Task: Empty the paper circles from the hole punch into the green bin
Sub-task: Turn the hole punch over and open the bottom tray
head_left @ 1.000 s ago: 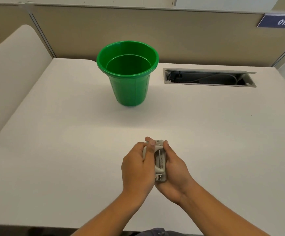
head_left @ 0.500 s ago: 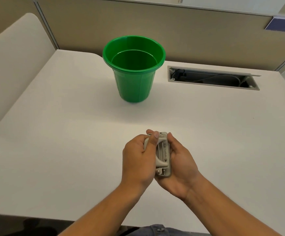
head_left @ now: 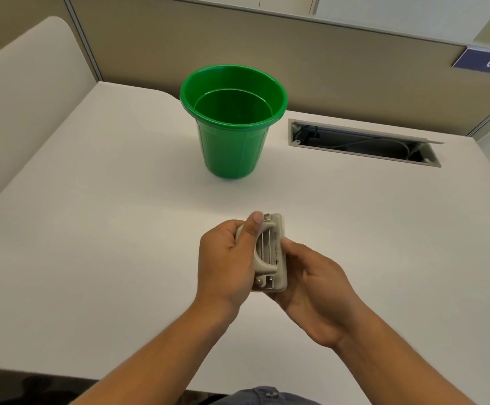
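You have the hole punch (head_left: 270,252) held in both hands over the near middle of the table (head_left: 92,229), well short of the green bin (head_left: 232,153), which stands upright at the far side. Your left hand (head_left: 226,258) is wrapped round its left edge, thumb on the lever; your right hand (head_left: 311,285) cradles its right side from beneath. It looks rigid, compact and probably fairly light, so grip the body's long edges; the chip tray underneath is hidden and may slip loose and scatter circles. Compared with a second ago, your right fingers have dropped from the far end to mid-body, and the bin appears a little closer.
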The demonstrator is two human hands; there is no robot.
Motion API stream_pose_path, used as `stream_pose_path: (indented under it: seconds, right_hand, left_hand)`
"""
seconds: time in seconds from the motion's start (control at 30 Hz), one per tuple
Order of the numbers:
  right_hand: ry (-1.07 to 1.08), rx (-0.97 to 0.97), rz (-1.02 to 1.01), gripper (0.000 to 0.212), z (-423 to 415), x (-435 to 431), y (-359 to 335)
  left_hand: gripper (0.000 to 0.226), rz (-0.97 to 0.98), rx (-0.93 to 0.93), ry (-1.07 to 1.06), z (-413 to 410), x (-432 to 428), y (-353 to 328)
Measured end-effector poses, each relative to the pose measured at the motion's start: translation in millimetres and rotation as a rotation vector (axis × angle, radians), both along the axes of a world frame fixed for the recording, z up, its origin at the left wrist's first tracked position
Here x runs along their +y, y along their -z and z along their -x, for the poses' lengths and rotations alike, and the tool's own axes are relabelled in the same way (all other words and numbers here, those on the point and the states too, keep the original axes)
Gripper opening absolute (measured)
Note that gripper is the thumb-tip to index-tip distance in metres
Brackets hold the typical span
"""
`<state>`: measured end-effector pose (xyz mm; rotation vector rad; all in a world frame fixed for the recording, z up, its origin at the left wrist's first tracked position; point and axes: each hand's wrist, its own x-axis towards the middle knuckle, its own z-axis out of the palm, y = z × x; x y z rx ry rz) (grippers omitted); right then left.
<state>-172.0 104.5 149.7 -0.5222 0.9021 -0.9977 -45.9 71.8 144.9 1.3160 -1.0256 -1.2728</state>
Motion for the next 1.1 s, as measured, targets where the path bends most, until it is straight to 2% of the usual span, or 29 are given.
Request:
stream_pose_path:
  seconds: [0.13, 0.33, 0.47, 0.57, 0.67, 0.77, 0.87, 1.1]
  right_hand:
    - [-0.156, 0.049, 0.135, 0.053, 6, 2, -7]
    - [-0.245, 0.126, 0.178, 0.077, 2, 4, -7]
    - [-0.226, 0.102, 0.147, 0.075, 0, 4, -5]
    - [-0.226, 0.060, 0.140, 0.064, 2, 4, -6]
    - [-0.116, -0.036, 0.073, 0.044, 2, 2, -6]
    - [0.055, -0.082, -0.057, 0.050, -5, 0, -3]
    - [0.205, -0.096, -0.117, 0.047, -13, 0, -2]
    - [0.301, -0.179, -0.164, 0.049, -14, 1, 2]
  left_hand:
    - [0.048, -0.009, -0.012, -0.008, -2, -5, -1]
    - [0.050, -0.039, -0.044, -0.036, 0, 0, 2]
    - [0.052, -0.055, -0.030, -0.040, 0, 0, 1]
    - [0.050, -0.073, -0.008, -0.039, 0, 1, 0]
    - [0.050, -0.065, 0.016, -0.034, 2, 0, -4]
    - [0.050, -0.068, 0.055, 0.018, 8, 4, -8]
    - [0.051, -0.068, 0.090, 0.029, 14, 8, -10]
    - [0.040, -0.152, 0.285, 0.097, 11, 9, -13]
